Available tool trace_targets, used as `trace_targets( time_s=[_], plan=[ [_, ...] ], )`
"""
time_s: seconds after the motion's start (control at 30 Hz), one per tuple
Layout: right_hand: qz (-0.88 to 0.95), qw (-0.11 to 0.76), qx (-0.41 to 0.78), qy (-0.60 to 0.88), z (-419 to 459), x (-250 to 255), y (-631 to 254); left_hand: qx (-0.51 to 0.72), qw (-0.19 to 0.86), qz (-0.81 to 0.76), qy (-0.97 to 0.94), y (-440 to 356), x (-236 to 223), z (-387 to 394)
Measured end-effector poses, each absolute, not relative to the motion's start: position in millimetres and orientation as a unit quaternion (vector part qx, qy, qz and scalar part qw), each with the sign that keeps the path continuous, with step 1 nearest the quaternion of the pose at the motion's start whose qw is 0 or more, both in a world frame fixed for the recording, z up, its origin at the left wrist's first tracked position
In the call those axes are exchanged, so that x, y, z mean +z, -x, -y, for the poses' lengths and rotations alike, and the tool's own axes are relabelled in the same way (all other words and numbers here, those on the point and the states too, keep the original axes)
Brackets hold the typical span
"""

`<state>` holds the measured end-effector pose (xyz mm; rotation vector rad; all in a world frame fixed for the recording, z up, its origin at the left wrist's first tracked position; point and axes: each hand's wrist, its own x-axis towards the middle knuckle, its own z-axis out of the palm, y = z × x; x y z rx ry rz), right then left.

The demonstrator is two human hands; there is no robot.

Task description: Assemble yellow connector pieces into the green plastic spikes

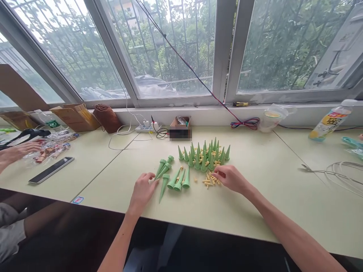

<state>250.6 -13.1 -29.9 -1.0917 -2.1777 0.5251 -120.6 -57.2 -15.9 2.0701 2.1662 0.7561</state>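
Note:
On the left of the work, my left hand (144, 189) rests by the table with its thumb and fingers slightly apart. Its fingertips are at the narrow ends of several green plastic spikes (165, 169) lying on their sides. One more green spike (163, 187) lies just right of it, pointing towards me. My right hand (231, 178) has its fingertips pinched at a pile of small yellow pegs (208, 182), apparently on one peg. Between the hands, several green cones (186, 179) stand point up, with yellow pegs on or against some. One loose yellow peg (195, 180) lies beside them.
Behind, green cones (203, 164) stand in a cluster with yellow pegs among them. A small cardboard box (180, 121), a power strip (144, 129) and coiled cables (245, 124) line the window side. A phone (51, 170) and another person's hand (21, 151) are left; a bottle (330, 121) stands right.

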Motion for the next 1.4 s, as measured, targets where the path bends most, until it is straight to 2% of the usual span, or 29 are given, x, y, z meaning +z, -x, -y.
trace_targets(
  time_s=[0.3,0.47,0.63,0.73,0.87,0.97,1.07,1.23,1.4],
  plan=[
    [0.828,0.322,0.202,0.413,11.2,-31.4,-245.3,0.256,0.024,-0.686,-0.68,122.9,-24.8,57.5],
    [0.825,0.325,0.203,0.416,10.8,-30.7,-244.1,0.287,-0.012,-0.651,-0.703,127.4,-20.1,64.3],
    [0.828,0.331,0.197,0.408,14.2,-30.9,-240.4,0.359,-0.117,-0.602,-0.703,116.0,11.6,74.5],
    [0.822,0.351,0.205,0.398,19.2,-30.9,-236.3,0.38,-0.133,-0.557,-0.726,96.0,38.9,77.3],
    [0.805,0.388,0.252,0.373,26.0,-28.4,-230.8,0.315,0.0,-0.485,-0.816,62.2,62.7,67.3],
    [0.816,0.384,0.246,0.355,28.1,-25.4,-228.3,0.265,0.093,-0.447,-0.849,38.3,71.0,50.0],
    [0.821,0.39,0.222,0.352,27.1,-25.4,-227.6,0.3,0.179,-0.413,-0.841,19.9,74.6,28.2],
    [0.78,0.452,0.204,0.382,25.5,-29.6,-228.0,0.408,0.446,-0.334,-0.723,0.7,58.2,-3.1],
    [0.777,0.457,0.204,0.381,28.4,-28.2,-227.7,0.408,0.532,-0.291,-0.682,-13.3,25.3,-5.8]
  ],
)
